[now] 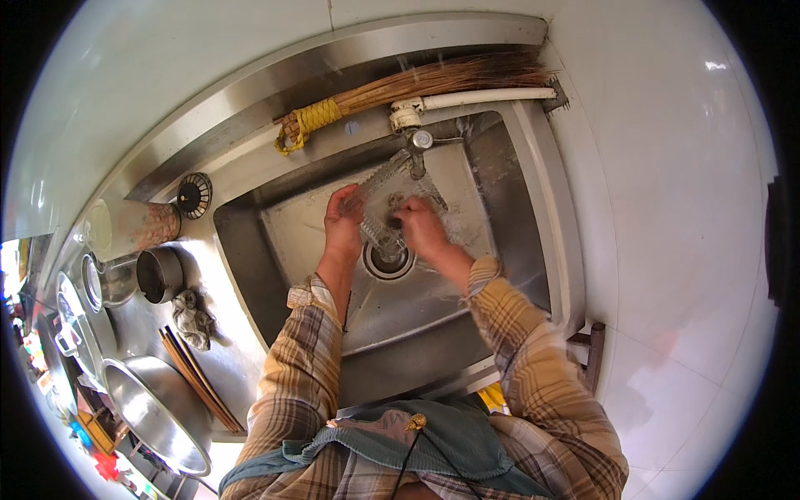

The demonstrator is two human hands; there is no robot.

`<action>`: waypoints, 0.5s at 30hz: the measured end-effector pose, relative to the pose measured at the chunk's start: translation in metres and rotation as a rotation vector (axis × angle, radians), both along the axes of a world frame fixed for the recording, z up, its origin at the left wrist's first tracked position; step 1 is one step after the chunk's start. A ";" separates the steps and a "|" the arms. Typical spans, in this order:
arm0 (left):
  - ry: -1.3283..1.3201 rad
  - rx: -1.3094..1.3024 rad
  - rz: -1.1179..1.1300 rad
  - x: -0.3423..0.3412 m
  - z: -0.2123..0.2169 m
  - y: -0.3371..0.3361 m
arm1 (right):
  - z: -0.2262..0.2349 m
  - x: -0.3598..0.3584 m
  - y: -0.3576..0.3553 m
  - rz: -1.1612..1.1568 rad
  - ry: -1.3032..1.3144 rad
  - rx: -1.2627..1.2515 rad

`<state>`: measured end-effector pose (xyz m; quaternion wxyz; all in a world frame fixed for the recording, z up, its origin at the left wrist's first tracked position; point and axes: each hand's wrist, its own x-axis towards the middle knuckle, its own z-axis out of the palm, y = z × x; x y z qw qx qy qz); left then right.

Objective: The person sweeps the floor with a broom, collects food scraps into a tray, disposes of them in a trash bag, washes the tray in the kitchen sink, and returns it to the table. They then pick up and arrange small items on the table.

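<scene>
Over the steel sink (292, 321), my left hand (343, 223) grips the left side of a clear container with a ridged edge (385, 177). The container is tilted under the tap (421, 143), and water runs over it toward the round drain (389, 268). My right hand (423, 227) is at the container's inner face, its fingers pinched together. A small dark wad (394, 220) shows at those fingertips, too blurred to name. The container's lower part is lost in the splashing water.
Behind the tap lies a twig brush (442, 81) bound with yellow cord, alongside a white pipe (487, 96). The left counter holds a drain strainer (194, 195), a metal cup (159, 274), a crumpled rag (192, 320), brown sticks (198, 379) and a steel bowl (158, 412). A tiled wall (667, 208) bounds the right.
</scene>
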<state>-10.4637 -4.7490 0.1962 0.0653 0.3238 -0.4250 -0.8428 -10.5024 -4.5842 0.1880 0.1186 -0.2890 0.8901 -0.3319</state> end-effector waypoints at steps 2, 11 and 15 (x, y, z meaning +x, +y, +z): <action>-0.009 0.011 0.030 0.004 -0.004 0.001 | 0.007 0.026 -0.026 -0.043 -0.088 -0.135; -0.008 0.064 0.054 0.016 -0.009 -0.007 | 0.003 -0.001 -0.001 0.076 0.158 0.226; -0.003 0.111 0.097 0.017 -0.008 -0.007 | 0.005 0.002 -0.034 -0.403 -0.093 -0.274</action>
